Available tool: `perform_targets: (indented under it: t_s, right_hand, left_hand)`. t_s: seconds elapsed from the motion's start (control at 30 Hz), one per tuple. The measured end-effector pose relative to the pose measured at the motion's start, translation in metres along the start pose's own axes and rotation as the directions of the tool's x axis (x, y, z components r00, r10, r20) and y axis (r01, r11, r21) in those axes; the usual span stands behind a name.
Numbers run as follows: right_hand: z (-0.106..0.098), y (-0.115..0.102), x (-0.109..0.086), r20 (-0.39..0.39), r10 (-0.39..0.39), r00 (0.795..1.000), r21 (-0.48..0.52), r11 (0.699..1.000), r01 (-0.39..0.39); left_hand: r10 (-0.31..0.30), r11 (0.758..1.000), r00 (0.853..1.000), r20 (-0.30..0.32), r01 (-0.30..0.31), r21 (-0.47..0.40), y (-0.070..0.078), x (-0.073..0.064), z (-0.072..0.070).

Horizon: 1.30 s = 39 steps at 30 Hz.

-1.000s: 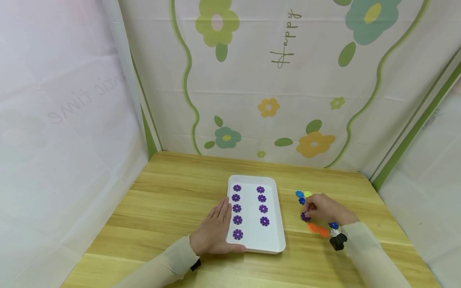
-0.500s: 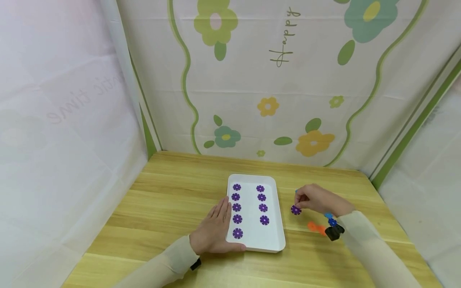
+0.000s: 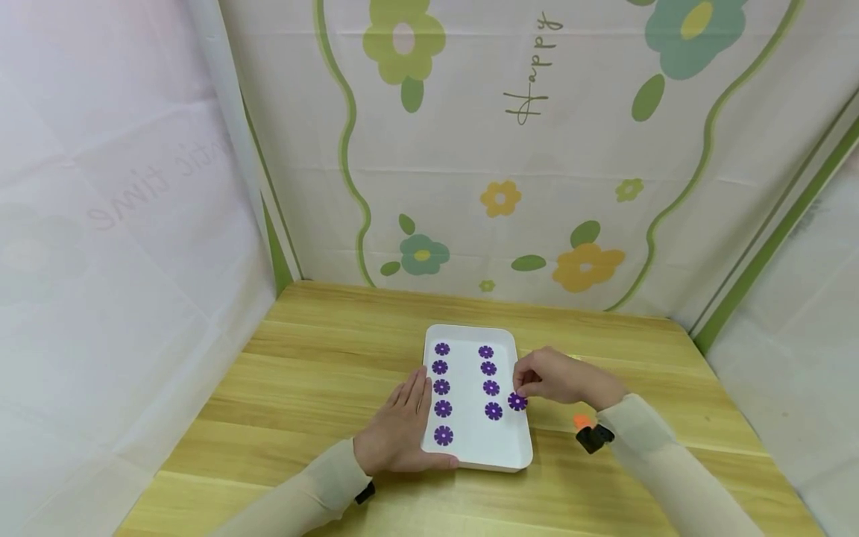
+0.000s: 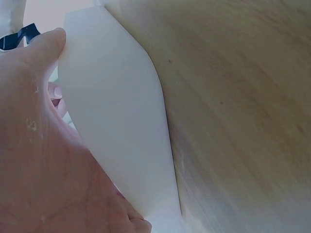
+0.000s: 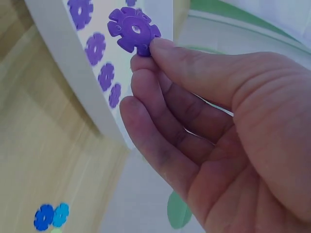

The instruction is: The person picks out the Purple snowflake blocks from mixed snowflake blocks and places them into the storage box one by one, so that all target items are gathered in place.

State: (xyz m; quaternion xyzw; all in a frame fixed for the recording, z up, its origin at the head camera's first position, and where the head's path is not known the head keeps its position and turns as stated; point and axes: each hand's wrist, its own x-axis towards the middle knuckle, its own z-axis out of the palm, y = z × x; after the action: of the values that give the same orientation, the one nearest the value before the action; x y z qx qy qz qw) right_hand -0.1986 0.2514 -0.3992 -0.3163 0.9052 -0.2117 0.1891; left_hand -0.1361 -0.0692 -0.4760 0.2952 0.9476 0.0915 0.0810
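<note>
My right hand (image 3: 550, 377) pinches a purple notched plastic disc, a snowflake-type building piece (image 5: 127, 30), between thumb and fingertips. In the head view this piece is over the right rim of a shallow white tray (image 3: 465, 444). Inside the tray lie two columns of similar purple discs, the left column (image 3: 444, 430) having one more than the right column (image 3: 493, 406). My left hand (image 3: 396, 432) rests along the tray's left side, fingers straight and thumb at the near edge. The left wrist view shows the tray's outer wall (image 4: 116, 97) against that hand.
Right of the tray an orange disc (image 3: 581, 421) shows beside the right wrist's black camera (image 3: 594, 438). A dark blue disc (image 5: 43, 217) and a light blue disc (image 5: 61, 214) lie on the wooden table (image 3: 335, 358). A flower-printed cloth (image 3: 456, 149) stands behind.
My right hand has lifted the purple disc from the loose pieces and carried it left to the tray's right rim. The left hand and tray have stayed put.
</note>
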Motion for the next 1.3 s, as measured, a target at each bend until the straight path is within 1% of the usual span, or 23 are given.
perform_targets:
  t_s: [0.1, 0.23, 0.47, 0.57, 0.7, 0.83, 1.03, 1.17, 1.3]
  right_hand:
    - [0.008, -0.005, 0.006, 0.02, -0.02, 1.0, 0.002, 1.0, 0.02]
    - [0.021, -0.009, 0.012, 0.047, -0.025, 0.999, -0.004, 1.0, 0.025]
    - [0.039, -0.015, 0.016, 0.072, 0.037, 0.997, -0.008, 0.999, -0.036]
    - [0.044, -0.019, 0.017, 0.074, 0.04, 0.996, -0.005, 0.999, -0.04]
    - [0.051, -0.021, 0.019, 0.082, 0.026, 0.996, -0.015, 1.0, -0.025]
    - [0.056, -0.02, 0.022, 0.08, -0.005, 0.997, -0.028, 1.0, 0.007]
    - [0.059, -0.02, 0.023, 0.075, -0.018, 0.997, -0.04, 0.999, 0.021]
    - [0.055, -0.02, 0.018, 0.044, -0.026, 0.999, -0.047, 0.998, 0.028]
    - [0.047, -0.017, 0.009, -0.037, -0.014, 0.999, -0.079, 0.997, 0.011]
  left_hand:
    - [-0.003, 1.0, 1.0, -0.004, 0.003, 0.0, 0.001, 0.0, -0.001]
    - [-0.006, 1.0, 1.0, -0.002, 0.006, 0.004, 0.001, 0.0, -0.001]
    - [-0.013, 1.0, 1.0, 0.01, 0.013, -0.001, 0.001, -0.003, 0.0]
    - [-0.016, 1.0, 1.0, 0.01, 0.016, 0.003, 0.001, -0.003, 0.0]
    - [-0.019, 1.0, 1.0, 0.006, 0.019, 0.006, 0.0, -0.003, 0.001]
    - [-0.02, 1.0, 1.0, 0.003, 0.02, 0.011, -0.001, -0.002, 0.001]
    - [-0.026, 0.999, 1.0, 0.011, 0.026, 0.02, -0.002, -0.002, -0.003]
    - [-0.025, 0.999, 1.0, 0.019, 0.026, -0.025, -0.003, -0.001, -0.005]
    - [-0.019, 0.997, 1.0, 0.019, 0.021, -0.075, -0.007, 0.0, -0.009]
